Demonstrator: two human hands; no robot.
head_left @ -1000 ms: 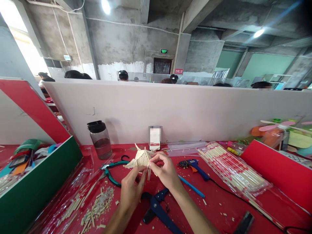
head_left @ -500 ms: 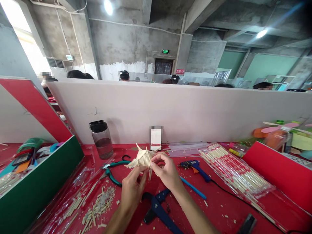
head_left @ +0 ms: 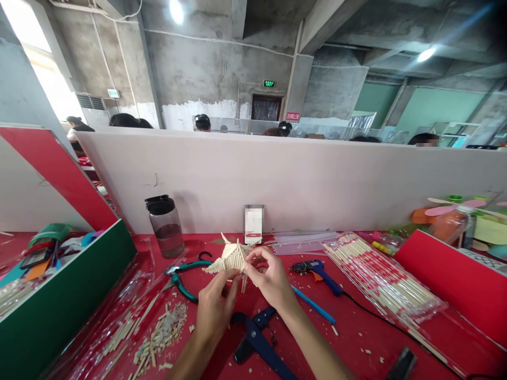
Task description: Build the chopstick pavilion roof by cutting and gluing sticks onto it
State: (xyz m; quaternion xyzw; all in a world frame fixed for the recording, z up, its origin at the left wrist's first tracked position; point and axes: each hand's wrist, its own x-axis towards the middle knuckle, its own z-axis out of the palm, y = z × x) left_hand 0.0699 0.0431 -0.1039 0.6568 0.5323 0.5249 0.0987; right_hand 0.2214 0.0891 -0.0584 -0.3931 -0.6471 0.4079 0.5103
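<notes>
A star-shaped piece built of pale wooden sticks (head_left: 233, 256) is held up over the red table, between my two hands. My left hand (head_left: 216, 301) pinches its lower edge, fingers closed. On the right side, my right hand (head_left: 269, 274) grips it between thumb and fingertips. Parts of the piece behind my fingers are hidden. Below my hands lies a dark blue cutter (head_left: 259, 338). Green-handled pliers (head_left: 184, 279) rest to the left, and a blue glue gun (head_left: 317, 272) lies to the right beside a blue stick-like tool (head_left: 315, 305).
A pile of cut stick bits (head_left: 162, 332) lies front left. A dark-lidded bottle (head_left: 165, 227) and a propped phone (head_left: 254, 224) stand before the white partition (head_left: 277, 179). Bagged sticks (head_left: 384, 274) lie right, near a red panel (head_left: 455, 285); a green panel (head_left: 71, 306) borders the left.
</notes>
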